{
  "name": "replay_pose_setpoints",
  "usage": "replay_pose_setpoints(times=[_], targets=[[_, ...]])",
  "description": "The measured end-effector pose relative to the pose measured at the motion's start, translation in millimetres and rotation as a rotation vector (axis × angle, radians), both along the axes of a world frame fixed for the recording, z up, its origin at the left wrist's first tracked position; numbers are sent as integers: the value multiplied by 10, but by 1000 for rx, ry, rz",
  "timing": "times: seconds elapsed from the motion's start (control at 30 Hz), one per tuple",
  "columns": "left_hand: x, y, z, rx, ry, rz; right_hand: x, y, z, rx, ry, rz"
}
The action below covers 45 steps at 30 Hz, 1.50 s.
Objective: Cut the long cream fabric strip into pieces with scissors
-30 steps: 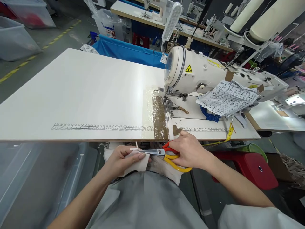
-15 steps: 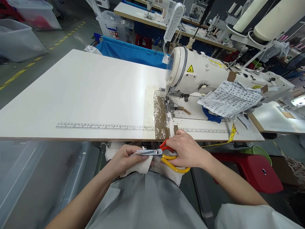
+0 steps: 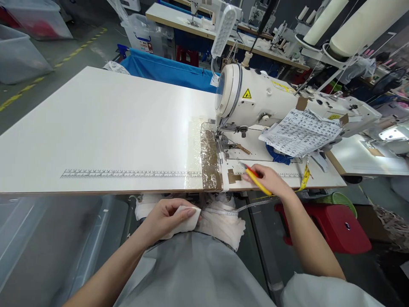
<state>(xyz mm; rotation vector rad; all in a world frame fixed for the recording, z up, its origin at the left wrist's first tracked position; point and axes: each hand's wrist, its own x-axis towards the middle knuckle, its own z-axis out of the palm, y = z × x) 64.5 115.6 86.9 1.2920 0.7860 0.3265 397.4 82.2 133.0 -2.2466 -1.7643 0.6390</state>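
Observation:
My left hand (image 3: 172, 217) pinches a piece of white fabric (image 3: 191, 219) between thumb and fingers, just in front of the table edge. More pale fabric (image 3: 223, 226) lies below, over my lap, with a measuring tape (image 3: 223, 211) across it. My right hand (image 3: 266, 179) is closed around scissors (image 3: 258, 182) with one red and one yellow handle, held low over the table front, right of the sewing machine's needle area. The scissors' tips point up and left; the fingers partly hide their handles.
A white sewing machine (image 3: 258, 91) stands on the white table (image 3: 128, 123), with a handwritten sheet (image 3: 302, 133) fixed to it. A printed ruler strip (image 3: 134, 174) runs along the front edge. A red stool (image 3: 338, 228) is at the right, and a blue cloth bin (image 3: 169, 68) lies behind the table.
My right hand has moved the scissors away from the fabric, up and right over the table. My left hand has stayed near the same spot, still pinching the fabric. The view shifted slightly.

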Motion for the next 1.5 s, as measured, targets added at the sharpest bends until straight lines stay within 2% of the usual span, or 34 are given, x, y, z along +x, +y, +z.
replay_pose_setpoints(times=[0.07,0.17,0.23,0.3,0.37,0.4,0.43,0.47,0.53,0.57,0.63,0.73,0.8,0.87,0.93,0.97,1.03,1.1,1.17,1.23,1.3,1.4,1.5], targets=[[2,-21,12,104,6,38,301,78,-32,6,-72,-176],[1,-69,23,243,44,83,614,229,-55,52,-130,-269],[-13,-98,25,355,105,116,665,304,-52,113,-143,-289],[-40,-117,20,483,148,161,553,300,-51,225,-177,-319],[-75,-126,7,598,144,191,275,182,-90,373,-94,-321],[-92,-128,-3,638,135,198,82,82,-141,412,25,-302],[-107,-131,-15,667,125,198,-138,-35,-219,376,232,-256],[-116,-136,-29,687,116,194,-377,-159,-326,199,483,-175],[-118,-163,-58,707,86,178,-871,-381,-616,-264,913,-81],[-110,-187,-71,717,63,159,-1108,-462,-784,-385,1060,-95],[-83,-258,-88,751,2,108,-1516,-546,-1118,-491,1309,-174],[-75,-392,-93,800,-82,-7,-1887,-532,-1466,-306,1395,-361],[-142,-457,-94,776,-86,-70,-1959,-504,-1539,-169,1344,-427],[-280,-474,-105,677,-25,-78,-1912,-505,-1496,-102,1291,-420],[-445,-440,-137,520,60,-62,-1798,-537,-1376,-42,1234,-385],[-513,-411,-164,436,100,-60,-1739,-559,-1301,-16,1140,-333],[-570,-351,-237,300,180,-47,-1662,-604,-1144,-3,801,-142],[-499,-315,-323,242,243,15,-1667,-631,-1005,-31,407,111],[-334,-313,-399,223,248,61,-1727,-637,-899,-41,221,281],[-159,-330,-448,146,174,27,-1779,-630,-828,-15,266,324],[-39,-350,-469,1,66,-20,-1774,-624,-789,4,414,289],[26,-368,-474,-163,-50,-43,-1674,-635,-784,-32,682,233],[38,-367,-469,-208,-70,-82,-1553,-656,-802,-90,805,224]])
